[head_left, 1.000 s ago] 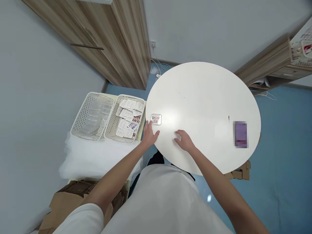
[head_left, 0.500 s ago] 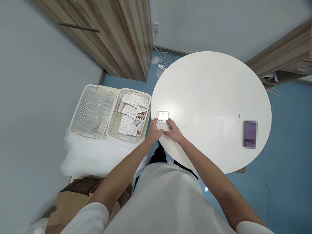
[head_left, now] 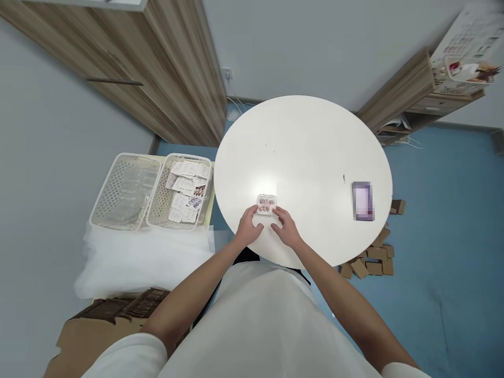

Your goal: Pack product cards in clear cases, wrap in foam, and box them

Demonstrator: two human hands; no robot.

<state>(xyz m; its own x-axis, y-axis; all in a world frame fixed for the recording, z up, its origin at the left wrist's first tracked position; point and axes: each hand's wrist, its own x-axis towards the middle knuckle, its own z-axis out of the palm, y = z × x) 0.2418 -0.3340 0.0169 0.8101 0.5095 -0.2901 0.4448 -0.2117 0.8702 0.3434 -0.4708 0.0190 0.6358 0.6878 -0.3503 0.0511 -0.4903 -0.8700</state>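
A small clear plastic case (head_left: 266, 205) with two rows of reddish-brown false nails inside is over the near left part of the white round table (head_left: 311, 142). My left hand (head_left: 248, 227) has its fingertips against the case's lower left side. At the lower right side, the fingertips of my right hand (head_left: 286, 227) press in, so the case is held between both hands. Both thumbs stick out below the case, apart from each other and off it. Whether the case's underside touches the tabletop, I cannot tell.
Left of the table stand a white basket (head_left: 210, 176) of printed cards and another basket (head_left: 94, 202) of clear plastic packages. White wrapping sheets (head_left: 145, 257) lie below them. A blurred purple item (head_left: 363, 201) lies on the table's right. Small brown boxes (head_left: 376, 254) are on the floor.
The case and both hands have moved inward from the table's left edge. Glare hid most of the case before; its rows of nails now show. My view has shifted to the right.
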